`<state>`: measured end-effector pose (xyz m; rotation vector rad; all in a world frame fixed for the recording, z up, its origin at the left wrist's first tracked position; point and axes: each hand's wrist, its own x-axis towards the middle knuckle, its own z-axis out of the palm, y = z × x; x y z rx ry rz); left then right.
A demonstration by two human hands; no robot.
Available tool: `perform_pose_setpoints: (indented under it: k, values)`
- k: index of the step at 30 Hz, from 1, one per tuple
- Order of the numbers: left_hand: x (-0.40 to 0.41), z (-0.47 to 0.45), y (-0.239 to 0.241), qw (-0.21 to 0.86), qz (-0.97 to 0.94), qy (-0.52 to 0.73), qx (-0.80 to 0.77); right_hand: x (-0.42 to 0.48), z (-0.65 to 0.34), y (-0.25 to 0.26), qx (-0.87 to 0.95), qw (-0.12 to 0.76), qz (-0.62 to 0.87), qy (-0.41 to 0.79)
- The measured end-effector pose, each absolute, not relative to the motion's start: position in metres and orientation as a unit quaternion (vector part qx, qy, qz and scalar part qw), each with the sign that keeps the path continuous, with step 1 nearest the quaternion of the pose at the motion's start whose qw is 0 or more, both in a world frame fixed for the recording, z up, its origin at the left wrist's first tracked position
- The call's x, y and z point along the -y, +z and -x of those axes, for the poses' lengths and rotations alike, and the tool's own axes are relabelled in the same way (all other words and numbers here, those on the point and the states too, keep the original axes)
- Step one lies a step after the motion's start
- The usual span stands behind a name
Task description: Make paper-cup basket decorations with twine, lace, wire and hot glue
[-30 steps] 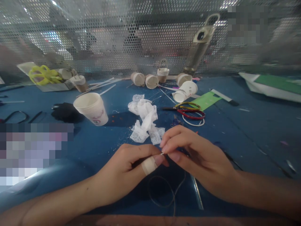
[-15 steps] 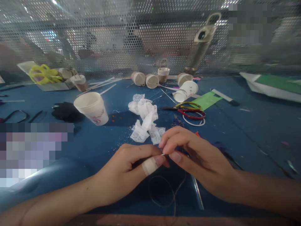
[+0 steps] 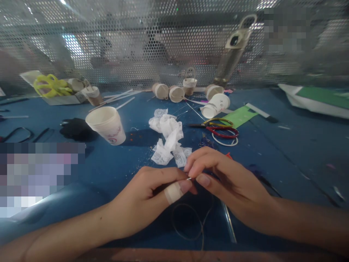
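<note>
My left hand (image 3: 147, 196), with a beige bandage (image 3: 173, 192) round its thumb, pinches a tiny shiny sliver (image 3: 189, 178) between thumb and index finger. It looks like the end of a needle, but most of it is hidden. My right hand (image 3: 226, 185) is curled close against it, fingertips meeting the left ones at the sliver. A thin thread (image 3: 188, 238) hangs in a loop below and runs up behind my right fingers, where its end is hidden. Crumpled white lace ribbon (image 3: 170, 138) lies just beyond both hands.
Stacked paper cups (image 3: 107, 125) stand at left. Dark-bladed scissors (image 3: 222, 125) lie by green paper (image 3: 241, 115). Small cup baskets (image 3: 189, 85) and a bottle (image 3: 231, 51) line the perforated screen. A clear strip (image 3: 229, 222) lies under my right hand.
Both hands hold nearly the same pose, fingertips together. The thread beneath my right hand has shifted slightly.
</note>
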<state>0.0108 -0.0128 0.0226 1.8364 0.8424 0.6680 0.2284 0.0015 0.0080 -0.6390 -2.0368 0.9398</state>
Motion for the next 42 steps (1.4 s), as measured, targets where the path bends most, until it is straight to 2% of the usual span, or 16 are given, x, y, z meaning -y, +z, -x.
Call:
perform_pose_setpoints:
  k: [21, 34, 42]
  values:
    - [0.0131, -0.0114, 0.0255, 0.506, -0.745, 0.269, -0.340, -0.0014, -0.2291, 0.0077, 0.811, 0.437, 0.216, 0.322]
    - [0.0161, -0.0078, 0.0190, 0.774, -0.556, 0.207, -0.222, -0.0003, -0.2307, 0.0121, 0.809, 0.458, 0.168, 0.326]
    - [0.0198, -0.0110, 0.0184, 0.701, -0.586, 0.240, -0.327, 0.0014, -0.2296, 0.0118, 0.794, 0.483, 0.232, 0.287]
